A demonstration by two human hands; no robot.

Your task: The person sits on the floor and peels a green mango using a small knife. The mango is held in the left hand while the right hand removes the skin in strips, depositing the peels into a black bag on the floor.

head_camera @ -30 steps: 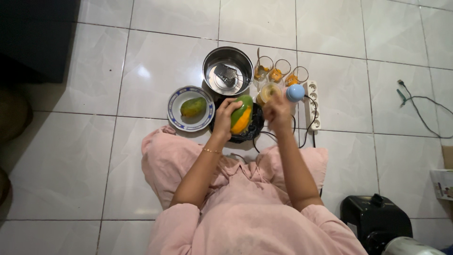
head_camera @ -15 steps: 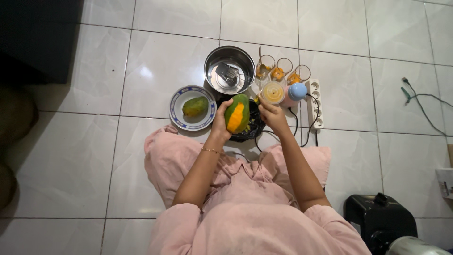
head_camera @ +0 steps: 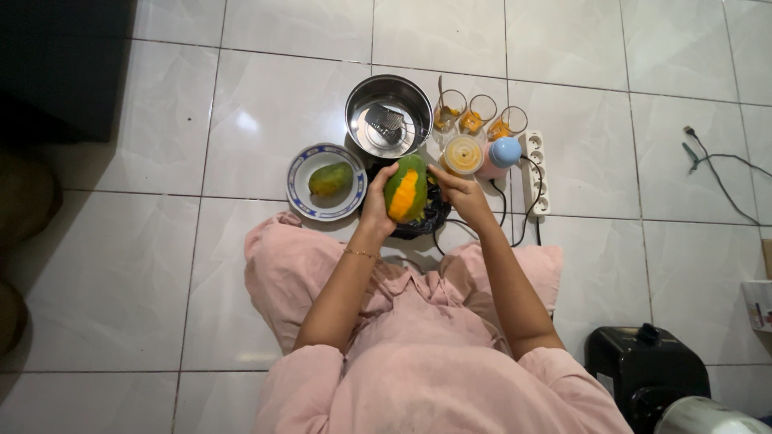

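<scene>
White tiled floor. Peeling under way: left hand point(head_camera: 380, 201) fingers wrapped round half-peeled papaya point(head_camera: 405, 190), right hand point(head_camera: 455, 191) fingers closed small just beside it, contents unclear. Next, probably another strip.

the white glossy tiled floor point(head_camera: 241, 104) carries, near the upper middle of the frame, a round steel pot point(head_camera: 389, 117), a blue-rimmed white plate point(head_camera: 326, 182), three small glasses point(head_camera: 480, 116) and a white power strip point(head_camera: 535, 176); a black boxy appliance point(head_camera: 643, 374) stands at lower right.
</scene>
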